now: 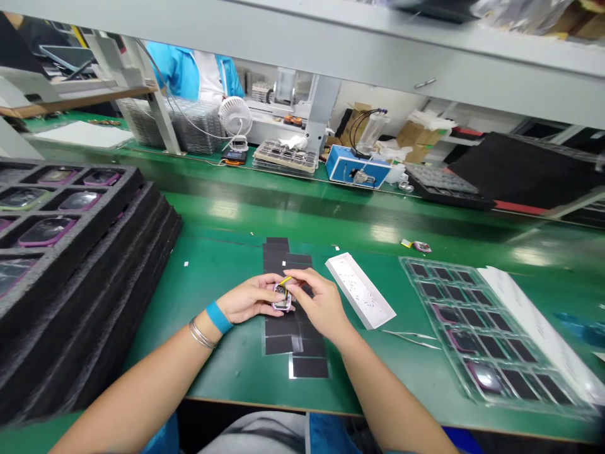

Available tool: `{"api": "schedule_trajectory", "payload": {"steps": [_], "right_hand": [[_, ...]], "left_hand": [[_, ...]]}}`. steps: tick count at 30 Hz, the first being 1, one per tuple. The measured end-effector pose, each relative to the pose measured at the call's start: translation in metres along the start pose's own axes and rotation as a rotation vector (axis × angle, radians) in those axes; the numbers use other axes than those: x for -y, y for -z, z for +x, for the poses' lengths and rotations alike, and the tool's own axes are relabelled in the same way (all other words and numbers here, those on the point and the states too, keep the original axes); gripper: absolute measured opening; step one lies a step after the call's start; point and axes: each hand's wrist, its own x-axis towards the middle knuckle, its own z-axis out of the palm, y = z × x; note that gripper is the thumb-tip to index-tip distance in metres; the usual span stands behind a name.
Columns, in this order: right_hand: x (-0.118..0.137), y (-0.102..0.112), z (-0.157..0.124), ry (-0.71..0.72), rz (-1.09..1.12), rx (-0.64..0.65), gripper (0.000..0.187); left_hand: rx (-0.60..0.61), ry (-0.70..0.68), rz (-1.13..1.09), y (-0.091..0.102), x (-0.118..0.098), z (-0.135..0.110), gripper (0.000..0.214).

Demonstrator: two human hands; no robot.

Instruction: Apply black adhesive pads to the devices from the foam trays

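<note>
My left hand (246, 299) is closed round a small purple-rimmed device (282, 299) and holds it just above the green table (217, 277). My right hand (317, 301) pinches a thin yellow strip (285, 281) at the top of that device. Both hands meet over a row of black square sheets (293, 353) lying on the table. A blue band and a metal bangle sit on my left wrist.
Stacked black foam trays (70, 277) with purple devices fill the left. A white perforated strip (360, 290) and tweezers (411, 337) lie to the right, then a clear compartment tray (482, 334). Across the conveyor (302, 202) stand a blue machine (352, 167), a small fan (235, 116) and a person in blue.
</note>
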Motion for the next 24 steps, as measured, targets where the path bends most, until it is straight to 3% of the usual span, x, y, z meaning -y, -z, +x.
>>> {"api": "schedule_trajectory", "payload": {"steps": [10,15,18,24], "right_hand": [[-0.002,-0.009,0.004,0.083,-0.104,-0.014,0.027],[-0.017,-0.002,0.009,-0.093,-0.002,-0.043,0.027],[-0.029,0.004,0.012,-0.174,-0.159,0.010,0.014],[-0.040,-0.007,0.013,-0.113,-0.546,0.143,0.013]], "left_hand": [[-0.163,-0.068,0.074,-0.011,0.002,0.003,0.026],[-0.275,-0.132,0.017,-0.006,0.002,0.007,0.022],[-0.357,-0.218,-0.082,0.000,-0.001,0.010,0.019],[-0.347,-0.322,-0.180,-0.002,-0.005,0.017,0.024]]}}
